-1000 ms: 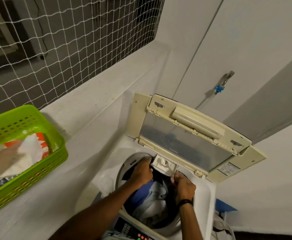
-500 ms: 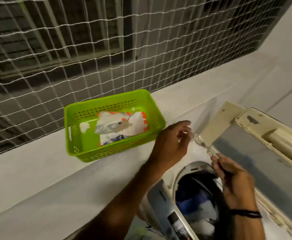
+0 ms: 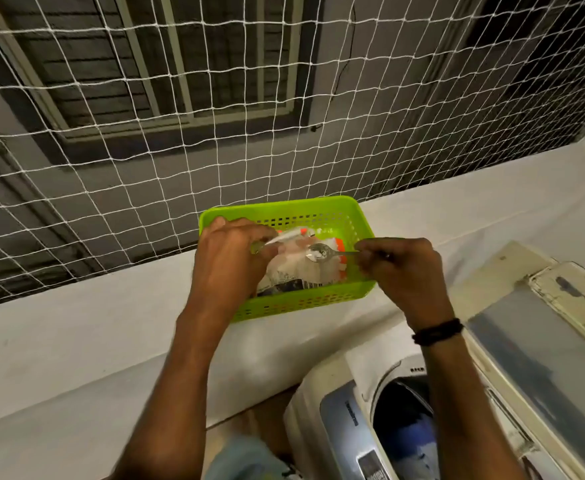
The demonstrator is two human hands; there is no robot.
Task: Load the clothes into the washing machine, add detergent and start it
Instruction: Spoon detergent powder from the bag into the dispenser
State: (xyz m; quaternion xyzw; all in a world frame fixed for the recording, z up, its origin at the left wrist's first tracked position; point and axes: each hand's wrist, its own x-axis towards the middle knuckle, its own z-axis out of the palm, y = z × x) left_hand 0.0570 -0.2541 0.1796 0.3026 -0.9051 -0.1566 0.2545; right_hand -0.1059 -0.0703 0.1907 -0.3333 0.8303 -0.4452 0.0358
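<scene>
My right fingers (image 3: 370,252) pinch the spoon (image 3: 319,252) over the detergent packet (image 3: 305,271) in the green basket (image 3: 350,216); left fingers (image 3: 263,237) hold its mouth open. I'd scoop level, avoiding spills.

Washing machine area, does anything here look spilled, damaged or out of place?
No spill shows. The spoon is level above the detergent packet in the green basket. Only oddities: paint chipped on the raised washer lid and a crack in the wall behind the netting.

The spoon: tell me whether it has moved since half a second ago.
Yes. The spoon, in the right hand, went from beside the washer lid leftward to over the green basket, above the detergent packet.
</scene>
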